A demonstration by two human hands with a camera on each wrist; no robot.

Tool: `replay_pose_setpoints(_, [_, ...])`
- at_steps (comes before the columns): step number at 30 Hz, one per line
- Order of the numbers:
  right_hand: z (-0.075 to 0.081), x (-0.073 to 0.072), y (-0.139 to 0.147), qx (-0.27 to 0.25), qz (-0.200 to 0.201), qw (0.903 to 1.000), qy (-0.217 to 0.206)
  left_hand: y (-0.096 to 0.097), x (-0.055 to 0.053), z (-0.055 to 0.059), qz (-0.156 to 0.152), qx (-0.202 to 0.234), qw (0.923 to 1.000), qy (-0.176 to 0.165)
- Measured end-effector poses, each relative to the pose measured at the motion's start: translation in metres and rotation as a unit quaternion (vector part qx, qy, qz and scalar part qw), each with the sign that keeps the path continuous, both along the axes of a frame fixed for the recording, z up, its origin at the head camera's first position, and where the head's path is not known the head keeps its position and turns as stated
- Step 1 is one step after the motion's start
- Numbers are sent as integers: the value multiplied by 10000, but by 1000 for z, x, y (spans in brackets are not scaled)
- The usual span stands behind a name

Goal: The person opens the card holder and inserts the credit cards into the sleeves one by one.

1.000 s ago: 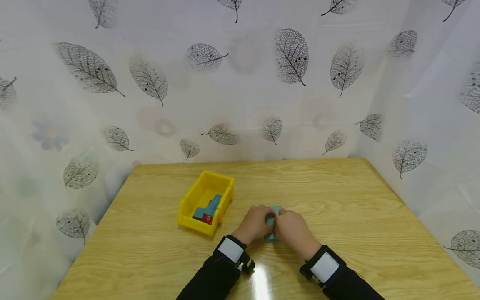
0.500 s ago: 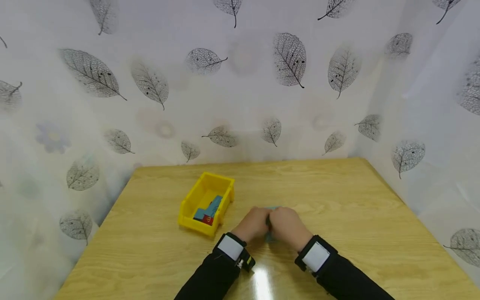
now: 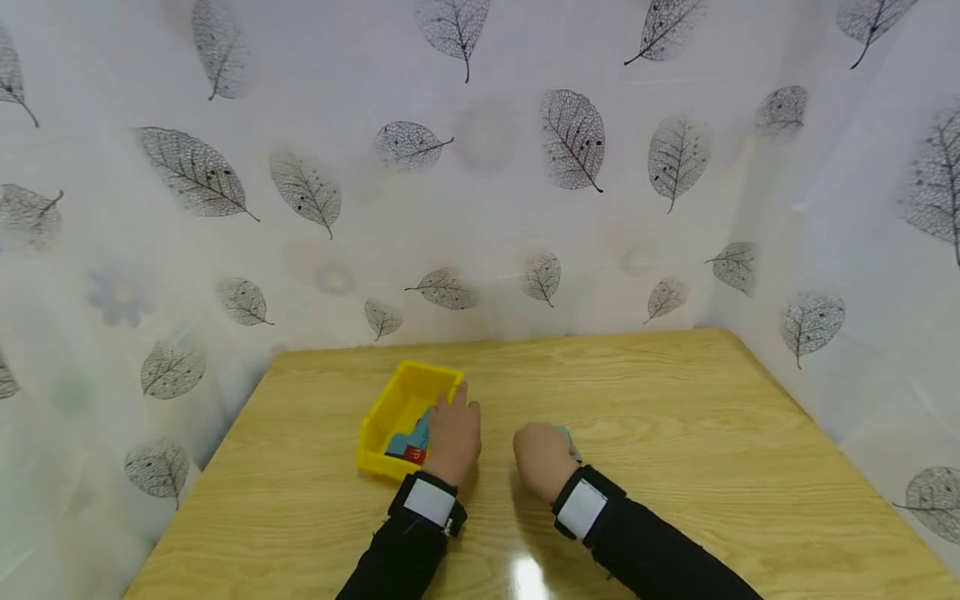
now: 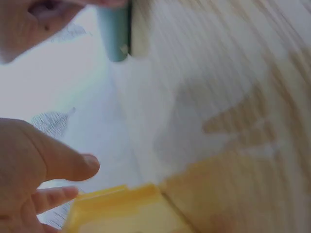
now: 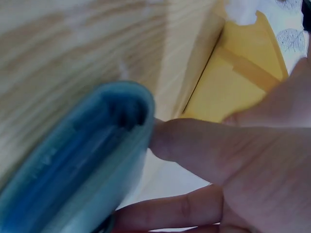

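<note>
My right hand [image 3: 543, 460] grips a teal, hollow case with rounded edges [image 5: 92, 160] above the table. In the right wrist view the case's open side shows a darker blue inside, with the thumb at its end and the fingers beneath. Seen from above, the hand covers most of the case [image 3: 568, 442]. My left hand [image 3: 453, 437], fingers stretched out and holding nothing, is over the right side of a yellow bin [image 3: 388, 468]. Inside the bin are a teal piece [image 3: 403, 442] and a red piece with light marks [image 3: 414, 454]; the left hand partly hides the contents.
The bin rests left of centre on a wood-grain table [image 3: 675, 400]. Behind the table and along its sides hangs a pale curtain [image 3: 487, 217] printed with dark leaves. A bright light reflection lies near the table's front.
Both hands were together at the teal case. The left hand has let go and moved left to the bin; the right hand keeps the case and has shifted slightly left. The head view has tilted up.
</note>
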State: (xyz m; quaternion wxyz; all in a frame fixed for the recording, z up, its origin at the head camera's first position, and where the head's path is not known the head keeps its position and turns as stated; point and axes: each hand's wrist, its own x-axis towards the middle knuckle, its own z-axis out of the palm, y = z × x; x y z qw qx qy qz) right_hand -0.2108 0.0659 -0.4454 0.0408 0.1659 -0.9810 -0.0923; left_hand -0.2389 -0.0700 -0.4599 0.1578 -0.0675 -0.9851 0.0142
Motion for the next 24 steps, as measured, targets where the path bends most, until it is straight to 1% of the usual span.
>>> replay_pose_setpoints(1, [1, -2, 0, -93, 33, 10000, -11, -4, -2, -1, -2, -56, 10000, 64])
replay_pose_setpoints(4, [7, -7, 4, -418, 298, 9987, 24, -13, -5, 0, 2, -96, 9996, 249])
replay_pose_setpoints(5, [8, -9, 6, -533, 318, 9981, -14, -16, -6, 1, 33, -80, 9996, 281])
replay_pose_setpoints(6, [8, -12, 8, -695, 203, 9973, -93, -19, -7, 2, 79, -59, 9995, 302])
replay_pose_setpoints(8, [7, -19, 15, -995, -249, 9944, -264, -26, -8, 3, 187, 38, 9994, 290])
replay_pose_setpoints(9, [6, -24, 20, -1131, -562, 9913, -384, -30, -9, 2, 224, 43, 9993, 297])
replay_pose_setpoints(10, [5, -29, 28, -1219, -860, 9874, -524, -35, -9, 2, 261, 48, 9992, 307])
replay_pose_setpoints(12, [5, -40, 48, -1464, -1497, 9744, -814, -47, -9, -1, 278, 6, 9989, 385])
replay_pose_setpoints(13, [5, -46, 61, -1571, -1684, 9686, -940, -54, -9, -2, 290, -5, 9987, 424])
replay_pose_setpoints(14, [5, -52, 75, -1612, -1774, 9651, -1054, -63, -9, -3, 312, -16, 9986, 433])
replay_pose_setpoints(16, [5, -62, 105, -1650, -1909, 9604, -1181, -81, -8, -4, 459, -12, 9984, 326])
replay_pose_setpoints(17, [5, -66, 120, -1615, -1930, 9605, -1187, -91, -7, -3, 554, 46, 9982, 237])
replay_pose_setpoints(18, [4, -69, 136, -1566, -1901, 9627, -1121, -101, -6, -3, 666, 127, 9976, 147])
replay_pose_setpoints(19, [4, -71, 151, -1489, -1837, 9657, -1074, -111, -4, -1, 796, 205, 9966, 42])
replay_pose_setpoints(20, [4, -73, 167, -1348, -1706, 9712, -978, -121, -2, 0, 929, 298, 9952, -70])
replay_pose_setpoints(22, [6, -75, 196, -1234, -1616, 9752, -879, -139, 1, 2, 1126, 484, 9923, -184])
replay_pose_setpoints(24, [9, -77, 222, -1167, -1569, 9772, -831, -152, 4, 3, 1226, 636, 9902, -205])
